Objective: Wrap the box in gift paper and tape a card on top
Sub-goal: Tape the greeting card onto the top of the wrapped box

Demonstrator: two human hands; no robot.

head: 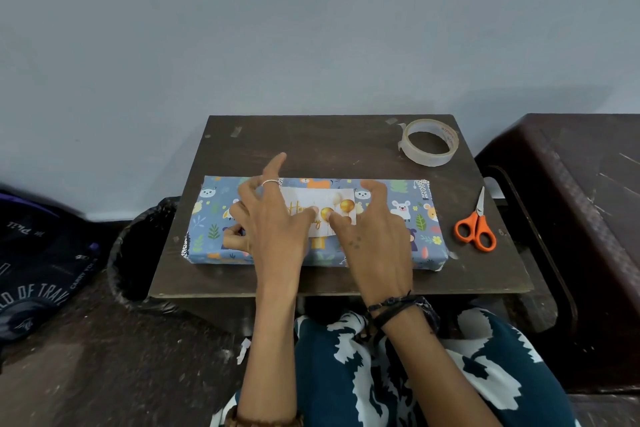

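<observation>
Both hands — left (pixel 273 218), right (pixel 370 229) — press loose thumbs on the flat glossy card (pixel 320 199) atop the paper-wrapped box (pixel 408 218).

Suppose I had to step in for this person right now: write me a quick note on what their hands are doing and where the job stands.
Left hand: thumb pressing the card, fingers spread.
Right hand: thumb pressing the card too.
Wrapped box: lies mid-table, fully covered in paper, card on top.
Tape roll: far right corner. Scissors: right of the box.
Done: wrapping, card placed.
Left: whether the card is taped cannot be told; check, then tape if needed.
</observation>
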